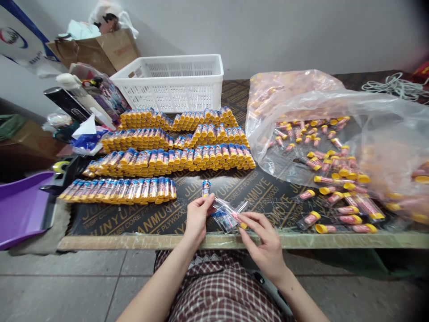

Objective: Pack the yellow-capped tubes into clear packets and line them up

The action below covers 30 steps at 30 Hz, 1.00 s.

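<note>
My left hand [197,218] is closed, thumb and finger pinching the end of a clear plastic wrapper [224,206]. A small blue-labelled tube [206,188] shows just beyond those fingertips; whether they touch it I cannot tell. My right hand [263,237] is closed on a small pink tube with a yellow cap [236,218], partly covered by the fingers. The wrapper stretches between both hands. Beneath them, near the table's front edge, lie flat clear and blue printed plastic pieces [228,222].
Rows of blue-and-yellow tubes [167,158] are stacked left of centre, before a white basket [177,89]. Loose yellow-capped tubes [348,210] spill from a large clear bag [284,103] at right. A purple dustpan [27,205] and bottles [67,105] are at left.
</note>
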Available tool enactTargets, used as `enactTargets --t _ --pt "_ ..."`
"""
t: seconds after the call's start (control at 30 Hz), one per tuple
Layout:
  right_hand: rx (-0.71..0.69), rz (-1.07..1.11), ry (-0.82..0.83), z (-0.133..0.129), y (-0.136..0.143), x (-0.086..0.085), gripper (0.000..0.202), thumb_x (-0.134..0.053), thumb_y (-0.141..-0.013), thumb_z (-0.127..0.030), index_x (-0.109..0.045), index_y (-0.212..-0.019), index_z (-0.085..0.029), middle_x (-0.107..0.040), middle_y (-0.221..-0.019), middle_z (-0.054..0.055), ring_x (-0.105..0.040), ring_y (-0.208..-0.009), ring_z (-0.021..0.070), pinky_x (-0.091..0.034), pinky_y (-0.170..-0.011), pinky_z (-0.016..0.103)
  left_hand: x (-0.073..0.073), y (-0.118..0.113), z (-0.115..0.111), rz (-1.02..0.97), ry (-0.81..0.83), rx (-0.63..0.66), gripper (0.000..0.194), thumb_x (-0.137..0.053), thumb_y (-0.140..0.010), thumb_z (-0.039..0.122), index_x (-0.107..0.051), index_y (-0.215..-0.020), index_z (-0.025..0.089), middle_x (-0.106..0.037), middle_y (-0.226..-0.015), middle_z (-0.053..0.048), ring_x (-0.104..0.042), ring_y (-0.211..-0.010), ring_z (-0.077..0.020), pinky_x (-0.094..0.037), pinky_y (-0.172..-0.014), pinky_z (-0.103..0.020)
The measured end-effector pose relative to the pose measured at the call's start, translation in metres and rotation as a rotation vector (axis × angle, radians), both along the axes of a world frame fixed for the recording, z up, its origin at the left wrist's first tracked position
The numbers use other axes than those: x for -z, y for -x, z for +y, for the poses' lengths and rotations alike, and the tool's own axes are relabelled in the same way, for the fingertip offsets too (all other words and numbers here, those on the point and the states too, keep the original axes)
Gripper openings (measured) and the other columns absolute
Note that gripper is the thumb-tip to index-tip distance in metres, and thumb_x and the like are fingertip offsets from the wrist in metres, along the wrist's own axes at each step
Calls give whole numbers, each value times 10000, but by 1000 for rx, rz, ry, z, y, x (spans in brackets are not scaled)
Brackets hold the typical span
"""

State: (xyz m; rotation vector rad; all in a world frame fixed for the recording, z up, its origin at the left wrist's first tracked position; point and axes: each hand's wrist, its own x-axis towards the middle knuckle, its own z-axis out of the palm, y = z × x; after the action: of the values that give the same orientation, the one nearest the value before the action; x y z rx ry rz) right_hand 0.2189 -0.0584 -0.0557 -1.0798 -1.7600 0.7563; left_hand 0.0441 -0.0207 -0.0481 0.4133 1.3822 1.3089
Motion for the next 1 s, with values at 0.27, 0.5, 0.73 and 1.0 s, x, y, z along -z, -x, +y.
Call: enactTargets --t 0.27,0.5,0.73,1.0 --pt "-91 -32 -5 6 1 8 532 -490 -803 -84 -499 -1287 -305 -555 -1068 65 -585 -990 192 -525 -858 356 -12 -4 -9 -149 -30 242 453 -833 -535 270 -613 -915 158 -661 -727 5 -609 -616 -100 -499 -629 -231" --pt "-222 -54 8 15 -2 6 843 -527 -641 -81 -256 -1415 -273 -292 -1459 96 -356 -1314 298 -400 -1027 510 -10 -10 -20 -149 67 463 358 -839 -527 305 -665 -770 108 -673 -668 -31 -609 -584 -108 -479 -612 -229" --pt "-312 48 68 12 -3 9 840 -508 -626 -58 -267 -1408 -248 -442 -1372 91 -459 -1255 256 -421 -1036 438 -11 -16 -26 -167 101 498 389 -848 -507 296 -677 -799 104 -664 -665 -22 -585 -546 -87 -447 -567 -205" --pt "-293 123 76 9 0 12 865 -508 -599 -41 -269 -1402 -257 -434 -1372 93 -467 -1245 262 -435 -1025 435 -14 -16 -27 -172 108 482 372 -849 -504 285 -666 -772 102 -657 -645 -18 -581 -539 -87 -441 -559 -206"
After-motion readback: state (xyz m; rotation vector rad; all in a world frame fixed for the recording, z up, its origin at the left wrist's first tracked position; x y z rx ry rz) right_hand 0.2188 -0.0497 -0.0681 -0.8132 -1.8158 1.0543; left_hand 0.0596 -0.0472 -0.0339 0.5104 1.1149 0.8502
